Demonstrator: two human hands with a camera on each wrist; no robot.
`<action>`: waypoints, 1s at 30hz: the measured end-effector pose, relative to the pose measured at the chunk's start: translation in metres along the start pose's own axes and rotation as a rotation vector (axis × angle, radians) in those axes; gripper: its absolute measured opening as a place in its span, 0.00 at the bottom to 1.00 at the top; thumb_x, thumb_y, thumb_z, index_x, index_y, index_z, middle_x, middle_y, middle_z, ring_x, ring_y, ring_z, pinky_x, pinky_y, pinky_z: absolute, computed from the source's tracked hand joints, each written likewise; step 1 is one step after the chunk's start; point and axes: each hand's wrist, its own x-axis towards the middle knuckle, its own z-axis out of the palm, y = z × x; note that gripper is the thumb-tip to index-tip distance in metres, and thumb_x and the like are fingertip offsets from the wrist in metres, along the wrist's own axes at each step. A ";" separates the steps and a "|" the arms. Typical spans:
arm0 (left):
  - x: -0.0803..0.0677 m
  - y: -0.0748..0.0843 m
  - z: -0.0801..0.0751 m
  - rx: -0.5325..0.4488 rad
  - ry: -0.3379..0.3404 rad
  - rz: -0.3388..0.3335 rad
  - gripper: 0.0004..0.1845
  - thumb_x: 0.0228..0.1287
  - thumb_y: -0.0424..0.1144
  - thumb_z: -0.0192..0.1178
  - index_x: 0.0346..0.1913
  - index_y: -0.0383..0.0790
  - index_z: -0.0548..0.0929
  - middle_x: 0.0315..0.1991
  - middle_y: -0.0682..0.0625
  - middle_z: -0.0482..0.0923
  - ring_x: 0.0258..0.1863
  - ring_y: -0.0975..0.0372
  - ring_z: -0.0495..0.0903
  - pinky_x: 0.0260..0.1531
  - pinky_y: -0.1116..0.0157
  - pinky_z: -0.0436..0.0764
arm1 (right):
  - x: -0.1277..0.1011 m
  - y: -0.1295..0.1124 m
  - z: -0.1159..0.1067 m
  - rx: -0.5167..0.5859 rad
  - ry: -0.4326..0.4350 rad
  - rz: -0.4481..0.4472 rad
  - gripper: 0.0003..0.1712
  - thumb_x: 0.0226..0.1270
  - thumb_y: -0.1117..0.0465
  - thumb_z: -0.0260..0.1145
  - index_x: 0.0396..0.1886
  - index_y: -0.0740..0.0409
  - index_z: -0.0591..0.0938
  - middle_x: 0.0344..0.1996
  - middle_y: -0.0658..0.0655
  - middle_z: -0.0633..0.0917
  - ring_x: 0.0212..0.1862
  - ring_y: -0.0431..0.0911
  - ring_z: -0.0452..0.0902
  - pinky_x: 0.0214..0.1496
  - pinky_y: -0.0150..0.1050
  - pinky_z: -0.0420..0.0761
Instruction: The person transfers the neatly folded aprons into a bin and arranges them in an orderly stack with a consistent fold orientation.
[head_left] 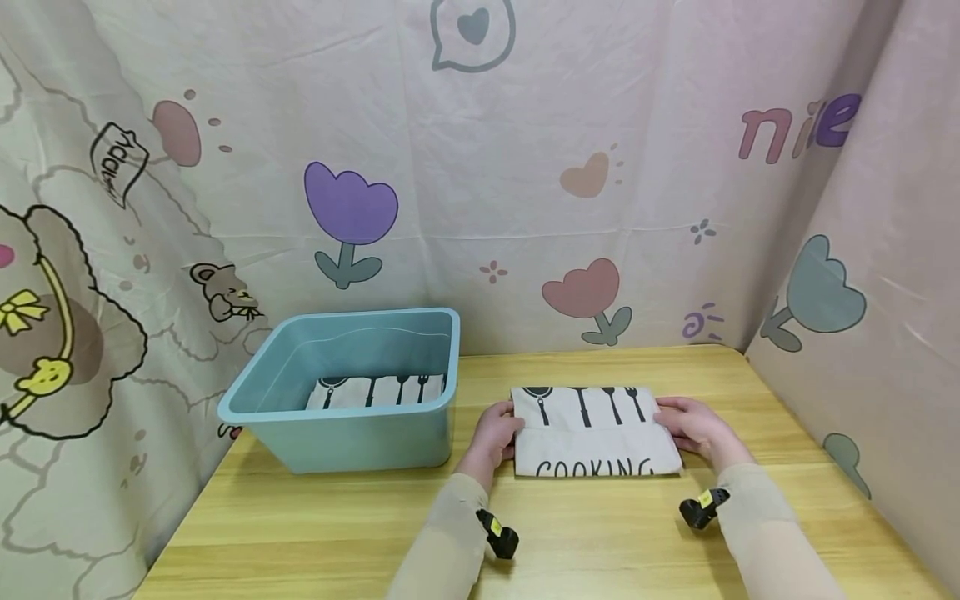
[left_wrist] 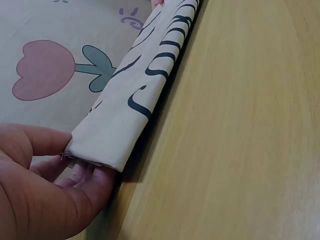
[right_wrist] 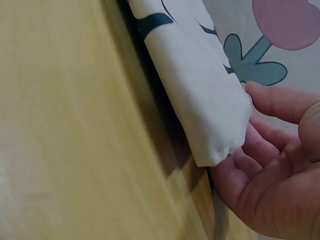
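Observation:
A folded white cloth, printed with dark kitchen utensils and the word COOKING, lies between both hands over the table. At its left end my left hand grips it; the left wrist view has the thumb on top of the fold and fingertips tucked under. My right hand holds the opposite end, its thumb at the cloth's edge and fingers beneath, as the right wrist view shows. A dark shadow runs along the table under the cloth's near edge.
A light blue plastic bin stands at the left of the wooden table. Inside it lies another white cloth with the same utensil print. A patterned curtain hangs behind and along both sides.

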 end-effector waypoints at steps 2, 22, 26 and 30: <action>-0.001 -0.001 -0.001 0.001 0.001 0.001 0.26 0.67 0.28 0.56 0.69 0.36 0.72 0.51 0.40 0.80 0.37 0.55 0.83 0.31 0.59 0.83 | 0.000 0.000 0.003 0.006 0.022 -0.006 0.38 0.72 0.66 0.60 0.73 0.75 0.54 0.48 0.60 0.82 0.38 0.41 0.80 0.41 0.41 0.83; -0.009 0.005 -0.006 -0.066 0.038 0.035 0.27 0.66 0.27 0.57 0.68 0.39 0.73 0.50 0.41 0.81 0.37 0.56 0.83 0.33 0.59 0.85 | -0.010 0.002 0.002 0.324 -0.049 -0.091 0.41 0.73 0.68 0.59 0.75 0.73 0.46 0.37 0.46 0.85 0.40 0.40 0.83 0.43 0.40 0.84; -0.011 0.007 -0.007 -0.080 0.025 0.059 0.27 0.64 0.27 0.58 0.68 0.38 0.74 0.47 0.42 0.82 0.36 0.56 0.83 0.33 0.58 0.85 | -0.013 0.001 0.001 0.337 -0.036 -0.094 0.41 0.72 0.69 0.60 0.75 0.72 0.48 0.36 0.45 0.86 0.40 0.40 0.83 0.44 0.40 0.84; -0.016 0.011 -0.008 -0.091 0.006 0.081 0.28 0.63 0.27 0.58 0.68 0.39 0.74 0.43 0.44 0.82 0.34 0.58 0.82 0.31 0.60 0.84 | -0.019 -0.003 0.000 0.357 -0.041 -0.115 0.38 0.72 0.69 0.60 0.74 0.72 0.51 0.37 0.45 0.86 0.41 0.40 0.83 0.44 0.39 0.84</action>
